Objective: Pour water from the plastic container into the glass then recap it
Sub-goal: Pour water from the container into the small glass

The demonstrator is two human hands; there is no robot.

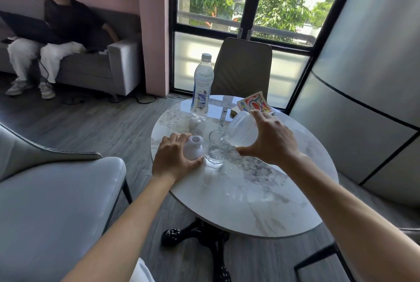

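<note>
Plastic container (242, 130): translucent and rounded, tipped on its side with its mouth down over the rim of the glass (217, 148); it sits in the curled fingers (261, 116) of the right hand (270, 139), thumb beneath near the counter (261, 190), other fingers over the top.
Right fingers: wrapped around the container's body, holding it clear of the counter.
Cap (193, 147): white, with a narrow neck pointing up and away; it lies tilted under the left hand (173, 156), just left of the glass.
Left fingers: spread loosely over the cap, thumb stretched along the counter toward the base of the glass; palm low at the counter's left edge.
Glass: clear, upright, between the two hands, with a little water at the bottom.
Counts: one container, one cap, one glass, one capped water bottle (202, 86), one stack of colourful cards (255, 105).
Right arm: bare, reaching in from the lower right, wrist bent so the hand angles left and downward.
Left arm: bare, coming from the lower left, nearly straight, hand flat and low.
Counter: round, pale marbled top on a black ornate base.
Water bottle: upright at the far edge, well apart from the hands.
Cards: at the far right edge, just behind the right hand.
Surroundings: brown chair (244, 65) beyond the counter, grey armchair (56, 190) at left, a person seated on a sofa (102, 70) at far left.
</note>
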